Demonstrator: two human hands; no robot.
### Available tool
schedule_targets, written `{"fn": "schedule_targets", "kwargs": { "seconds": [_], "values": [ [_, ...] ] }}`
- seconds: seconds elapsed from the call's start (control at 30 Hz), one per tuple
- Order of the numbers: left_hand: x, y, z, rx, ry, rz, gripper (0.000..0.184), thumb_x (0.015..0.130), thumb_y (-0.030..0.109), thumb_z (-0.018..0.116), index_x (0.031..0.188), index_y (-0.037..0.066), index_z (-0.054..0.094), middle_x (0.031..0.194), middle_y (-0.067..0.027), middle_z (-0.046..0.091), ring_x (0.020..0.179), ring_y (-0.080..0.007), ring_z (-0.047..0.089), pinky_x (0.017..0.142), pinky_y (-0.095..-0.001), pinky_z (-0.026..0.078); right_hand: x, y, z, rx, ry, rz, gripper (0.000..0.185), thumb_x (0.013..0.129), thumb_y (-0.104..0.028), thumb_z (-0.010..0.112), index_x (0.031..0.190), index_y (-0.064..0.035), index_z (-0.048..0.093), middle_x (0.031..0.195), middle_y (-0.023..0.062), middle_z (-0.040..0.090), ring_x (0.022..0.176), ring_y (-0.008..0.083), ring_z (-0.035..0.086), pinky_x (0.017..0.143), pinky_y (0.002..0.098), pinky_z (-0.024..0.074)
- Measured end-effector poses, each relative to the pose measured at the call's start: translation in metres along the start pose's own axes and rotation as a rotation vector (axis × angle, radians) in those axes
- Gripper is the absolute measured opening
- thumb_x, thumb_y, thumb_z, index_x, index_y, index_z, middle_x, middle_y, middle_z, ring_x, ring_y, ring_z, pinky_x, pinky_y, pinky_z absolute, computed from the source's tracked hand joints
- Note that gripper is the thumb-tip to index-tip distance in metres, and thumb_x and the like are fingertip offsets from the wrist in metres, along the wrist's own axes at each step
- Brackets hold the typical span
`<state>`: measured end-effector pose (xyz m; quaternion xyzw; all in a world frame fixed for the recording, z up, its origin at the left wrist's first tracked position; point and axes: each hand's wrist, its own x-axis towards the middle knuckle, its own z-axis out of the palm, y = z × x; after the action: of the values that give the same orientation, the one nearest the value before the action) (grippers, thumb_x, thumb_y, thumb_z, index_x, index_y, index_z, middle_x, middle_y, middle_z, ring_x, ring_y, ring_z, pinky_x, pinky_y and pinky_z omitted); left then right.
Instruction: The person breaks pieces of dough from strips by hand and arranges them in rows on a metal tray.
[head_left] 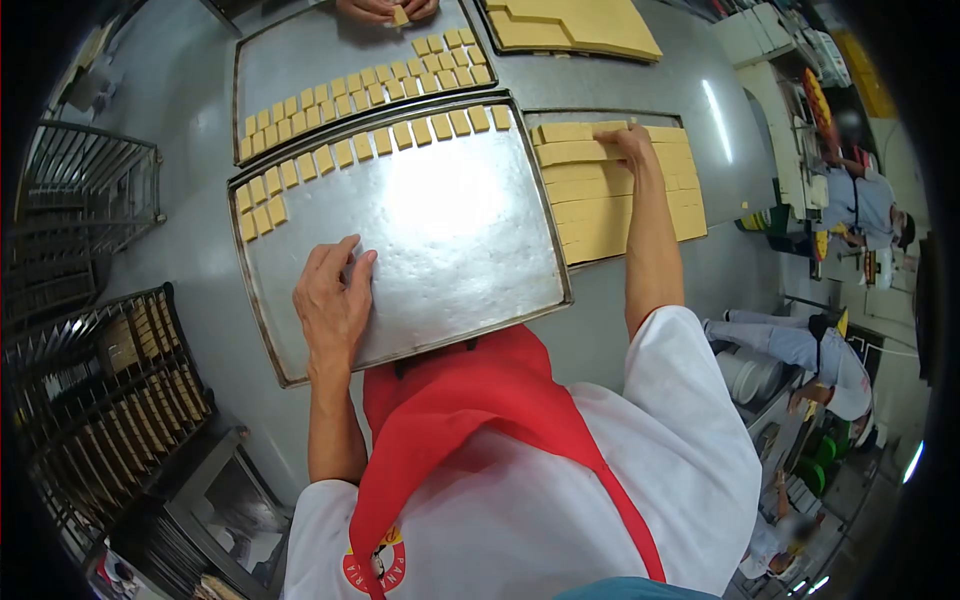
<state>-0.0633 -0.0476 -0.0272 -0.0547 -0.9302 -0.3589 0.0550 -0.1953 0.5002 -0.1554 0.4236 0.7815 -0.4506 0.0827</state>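
The near tray [450,270] lies on the table [690,90] in front of the person, its longer sides running left to right and its left end slanted a little toward the body. Just beyond its right rim is a yellow slab [590,215] cut into long strips. The foremost item is the strip [577,153] near the slab's far edge: its long axis runs left to right, roughly along the line of the near tray's far rim, with its left end pointing at that tray and its right end under the right hand [630,145]. That hand bends over the strip with fingertips against it; whether it grips or only presses cannot be told. The left hand [335,290] is above the left part of the near tray, empty, with fingers loosely curled and thumb apart; contact with the metal cannot be made out.

Small yellow pieces [402,134] line the near tray's far rim, their long axes pointing from that rim toward the person, and a short second row begins at its far left corner. Past that rim sits a far tray [330,60] with rows of similar pieces, where another person's hands [388,10] hold one piece. Left of the near tray stands a rack [120,380].
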Motion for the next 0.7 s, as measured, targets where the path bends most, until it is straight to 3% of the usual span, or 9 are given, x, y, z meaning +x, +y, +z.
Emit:
{"fn": "schedule_targets", "kwargs": {
  "seconds": [0.03, 0.17, 0.23, 0.33, 0.43, 0.57, 0.63, 0.7],
  "values": [
    [0.0, 0.001, 0.001, 0.0, -0.001, 0.0, 0.025, 0.089, 0.015, 0.081, 0.111, 0.003, 0.077, 0.093, -0.0116, 0.071, 0.071, -0.0256, 0.066, 0.067, -0.0372, 0.053, -0.002, 0.001, -0.002, 0.013, -0.072, -0.01, 0.075, 0.077, -0.013, 0.091, 0.141, 0.0072, 0.056, 0.119, 0.0174, 0.073, 0.103, 0.0302, 0.072, 0.076, 0.0515, 0.0618],
    [0.002, 0.003, 0.005, -0.045, -0.034, -0.004, 0.023, 0.089, 0.014, 0.081, 0.109, 0.003, 0.078, 0.091, -0.0122, 0.071, 0.072, -0.0263, 0.067, 0.068, -0.037, 0.053, -0.021, 0.01, -0.004, 0.131, -0.042, -0.021, 0.058, 0.083, -0.007, 0.086, 0.133, 0.0045, 0.061, 0.114, 0.0152, 0.073, 0.096, 0.0259, 0.071, 0.065, 0.0404, 0.0621],
    [0.003, 0.004, 0.007, -0.055, -0.046, 0.014, 0.023, 0.089, 0.014, 0.081, 0.109, 0.003, 0.078, 0.09, -0.0124, 0.071, 0.072, -0.0265, 0.067, 0.068, -0.037, 0.053, -0.021, 0.022, -0.005, 0.362, -0.124, -0.014, 0.043, 0.088, -0.004, 0.081, 0.126, -0.0004, 0.064, 0.112, 0.0127, 0.072, 0.095, 0.0242, 0.071, 0.06, 0.0337, 0.0615],
    [0.003, 0.003, 0.007, -0.069, -0.06, 0.034, 0.023, 0.089, 0.014, 0.081, 0.108, 0.003, 0.078, 0.09, -0.0128, 0.071, 0.072, -0.0266, 0.067, 0.068, -0.037, 0.053, -0.012, 0.046, -0.005, 0.626, -0.048, 0.091, 0.032, 0.092, -0.008, 0.08, 0.12, -0.0075, 0.065, 0.116, 0.0092, 0.07, 0.095, 0.0254, 0.069, 0.065, 0.0374, 0.0619],
    [0.003, -0.001, 0.004, -0.063, -0.066, 0.044, 0.024, 0.088, 0.014, 0.081, 0.109, 0.002, 0.078, 0.089, -0.0131, 0.071, 0.072, -0.0265, 0.067, 0.068, -0.037, 0.053, -0.024, 0.064, -0.019, 0.886, -0.031, 0.131, 0.033, 0.092, -0.009, 0.08, 0.121, -0.008, 0.064, 0.121, 0.0081, 0.068, 0.095, 0.0253, 0.069, 0.071, 0.0415, 0.061],
    [0.002, -0.009, -0.003, -0.079, -0.079, 0.044, 0.024, 0.088, 0.013, 0.081, 0.109, 0.002, 0.077, 0.087, -0.0133, 0.07, 0.071, -0.0263, 0.066, 0.068, -0.037, 0.053, -0.102, 0.039, -0.03, 0.874, 0.016, 0.017, 0.035, 0.091, -0.009, 0.08, 0.122, -0.0079, 0.064, 0.117, 0.0056, 0.07, 0.094, 0.0242, 0.069, 0.077, 0.0428, 0.0596],
    [0.003, -0.011, -0.006, -0.103, -0.078, 0.03, 0.024, 0.088, 0.013, 0.08, 0.109, 0.002, 0.077, 0.087, -0.0134, 0.07, 0.071, -0.0263, 0.066, 0.068, -0.037, 0.053, -0.167, 0.005, -0.021, 0.757, -0.293, -0.213, 0.039, 0.09, -0.007, 0.08, 0.126, -0.0024, 0.065, 0.11, 0.0098, 0.073, 0.094, 0.0233, 0.072, 0.077, 0.0405, 0.0601],
    [0.004, -0.013, -0.008, -0.12, -0.063, 0.053, 0.023, 0.089, 0.012, 0.08, 0.108, 0.001, 0.077, 0.086, -0.0134, 0.07, 0.07, -0.0258, 0.066, 0.067, -0.0371, 0.052, -0.22, -0.015, 0.003, 0.619, -0.503, -0.305, 0.041, 0.085, -0.004, 0.083, 0.123, 0.0002, 0.067, 0.107, 0.0073, 0.075, 0.093, 0.0197, 0.072, 0.082, 0.0354, 0.0576]
  ]
}}
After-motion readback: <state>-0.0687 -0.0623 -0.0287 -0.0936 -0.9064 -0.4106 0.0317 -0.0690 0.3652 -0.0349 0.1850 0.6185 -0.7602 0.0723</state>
